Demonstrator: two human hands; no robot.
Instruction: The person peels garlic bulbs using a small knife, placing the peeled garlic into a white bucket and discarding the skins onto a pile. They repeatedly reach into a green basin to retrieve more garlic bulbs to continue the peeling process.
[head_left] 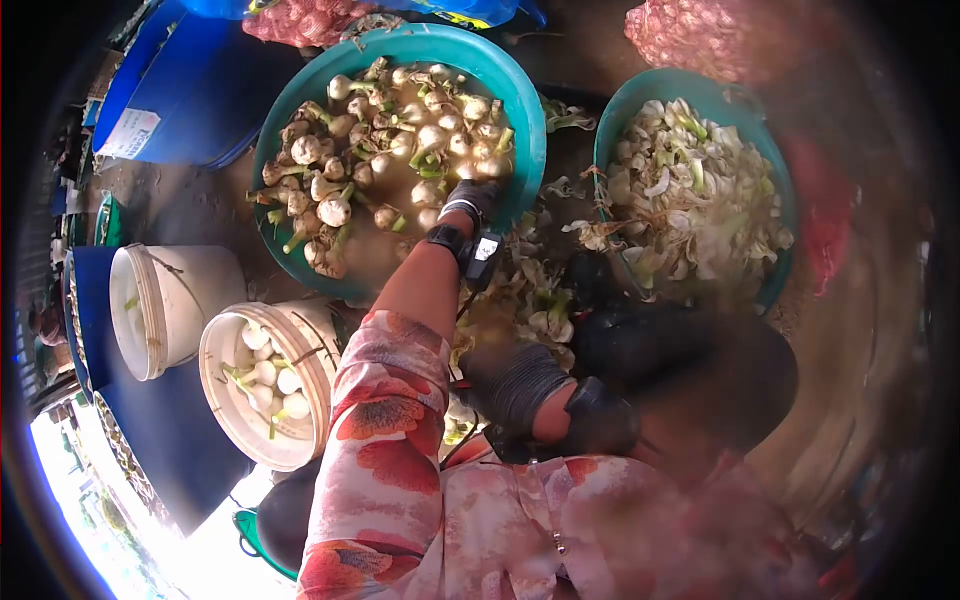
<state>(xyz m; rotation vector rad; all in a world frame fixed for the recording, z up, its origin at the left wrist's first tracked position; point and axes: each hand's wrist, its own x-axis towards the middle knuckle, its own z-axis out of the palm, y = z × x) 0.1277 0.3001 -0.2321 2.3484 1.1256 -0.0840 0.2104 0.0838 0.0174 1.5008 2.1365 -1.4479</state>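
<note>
Head view, looking down: L hand (472,200), dark-gloved, reaches into a teal basin (530,120) of white bulbs (335,210) in murky water, fingers curled nr the close rim; can't tell if gripping. R hand (512,385), gloved, blurred nr the lap, grip unclear. 2nd basin (612,130), to the right, holds peelings (700,210). At left, 2 buckets: bucket w/ peeled bulbs (212,350), plain bucket (195,290)

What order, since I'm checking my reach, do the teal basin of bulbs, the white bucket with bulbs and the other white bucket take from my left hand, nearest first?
1. The teal basin of bulbs: the left hand is at its near edge.
2. The white bucket with bulbs: lower left, beside the sleeve.
3. The other white bucket: farther left, tipped on its side.
</note>
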